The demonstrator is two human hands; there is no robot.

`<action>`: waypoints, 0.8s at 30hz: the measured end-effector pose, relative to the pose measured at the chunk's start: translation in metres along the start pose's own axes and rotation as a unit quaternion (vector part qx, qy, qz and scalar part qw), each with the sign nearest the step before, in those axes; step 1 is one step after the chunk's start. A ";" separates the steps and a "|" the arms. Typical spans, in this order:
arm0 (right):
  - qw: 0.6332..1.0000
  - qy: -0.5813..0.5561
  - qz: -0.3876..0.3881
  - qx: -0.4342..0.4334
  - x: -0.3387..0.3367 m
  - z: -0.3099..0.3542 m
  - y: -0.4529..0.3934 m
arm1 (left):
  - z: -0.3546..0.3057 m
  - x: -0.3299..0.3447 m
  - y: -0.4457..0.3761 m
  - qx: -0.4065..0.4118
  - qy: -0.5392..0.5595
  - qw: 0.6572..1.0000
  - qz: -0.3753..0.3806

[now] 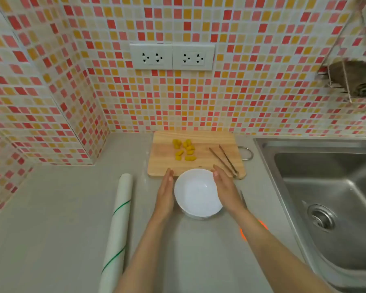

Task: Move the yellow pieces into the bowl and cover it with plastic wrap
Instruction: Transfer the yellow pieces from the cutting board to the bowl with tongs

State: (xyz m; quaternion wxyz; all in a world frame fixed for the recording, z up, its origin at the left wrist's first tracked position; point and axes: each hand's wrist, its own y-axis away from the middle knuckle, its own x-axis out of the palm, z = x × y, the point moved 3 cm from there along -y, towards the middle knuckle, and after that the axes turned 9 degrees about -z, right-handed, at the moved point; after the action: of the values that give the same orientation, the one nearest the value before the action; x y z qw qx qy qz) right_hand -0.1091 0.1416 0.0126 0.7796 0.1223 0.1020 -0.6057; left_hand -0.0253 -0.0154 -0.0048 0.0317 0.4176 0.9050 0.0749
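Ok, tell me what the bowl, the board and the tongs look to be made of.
Bowl: smooth glossy white, likely ceramic, though melamine or plastic would look alike. Cutting board: pale unfinished-looking wood, with visible grain lines. Tongs: slim matte brown arms, probably wood or bamboo; too small to be sure.

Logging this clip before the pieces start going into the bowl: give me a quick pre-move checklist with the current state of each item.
1. Bowl empty and upright on the counter: ok.
2. Yellow pieces all on the board, none in the bowl: ok.
3. Tongs free on the board, beside the right hand: ok.
4. Left hand and right hand flat against the bowl's sides, fingers straight: ok.
5. Wrap roll lying left of the bowl: ok.
6. Loose end on the roll: cannot tell.
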 end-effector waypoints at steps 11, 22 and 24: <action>0.987 -0.137 -0.072 0.039 0.010 -0.010 -0.003 | 0.006 0.014 0.005 -0.039 0.095 0.990 -0.092; 0.912 0.385 -0.131 -0.049 -0.024 -0.018 -0.096 | 0.015 0.008 -0.008 -0.090 0.079 0.987 -0.107; 0.911 0.387 -0.131 -0.061 -0.025 -0.020 -0.100 | 0.017 0.007 -0.009 -0.089 0.073 0.988 -0.103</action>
State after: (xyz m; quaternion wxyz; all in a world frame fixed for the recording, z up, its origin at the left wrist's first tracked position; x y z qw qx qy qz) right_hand -0.2129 0.1471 -0.0050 0.5986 0.2847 0.4481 -0.5999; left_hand -0.0347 -0.0139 -0.0225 0.0103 0.3106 0.9330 0.1814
